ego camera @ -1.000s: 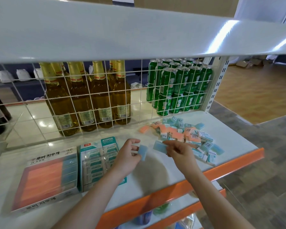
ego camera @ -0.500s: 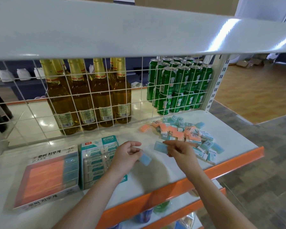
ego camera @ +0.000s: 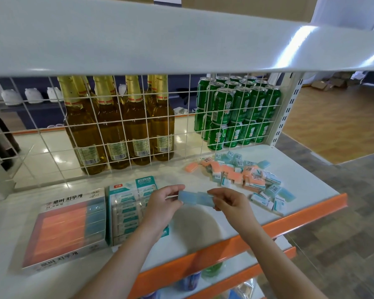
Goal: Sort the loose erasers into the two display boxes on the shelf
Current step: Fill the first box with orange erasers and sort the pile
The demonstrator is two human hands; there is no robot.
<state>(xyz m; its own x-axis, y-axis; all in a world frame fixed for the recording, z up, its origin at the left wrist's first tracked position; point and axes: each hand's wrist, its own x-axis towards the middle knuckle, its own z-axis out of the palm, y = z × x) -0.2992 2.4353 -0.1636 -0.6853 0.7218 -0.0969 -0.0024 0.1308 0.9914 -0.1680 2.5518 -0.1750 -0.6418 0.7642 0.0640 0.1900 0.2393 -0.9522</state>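
My left hand (ego camera: 163,203) pinches a light blue eraser (ego camera: 187,197) by its left end. My right hand (ego camera: 230,202) pinches a second light blue eraser (ego camera: 205,198) by its right end. The two erasers meet end to end above the white shelf (ego camera: 194,225). A pile of loose orange, blue and wrapped erasers (ego camera: 242,175) lies at the shelf's right. The left display box (ego camera: 67,229) holds rows of orange erasers and one column of blue ones. The teal display box (ego camera: 130,208) beside it holds wrapped erasers, partly hidden by my left arm.
A white wire grid (ego camera: 125,126) backs the shelf, with amber bottles (ego camera: 117,126) and green cans (ego camera: 238,113) behind it. An upper shelf (ego camera: 181,39) overhangs. The orange front edge (ego camera: 268,229) runs below my arms. Lower shelves show underneath.
My left hand moved its blue eraser up and right to meet the one in my right hand. The right hand stayed almost in place.
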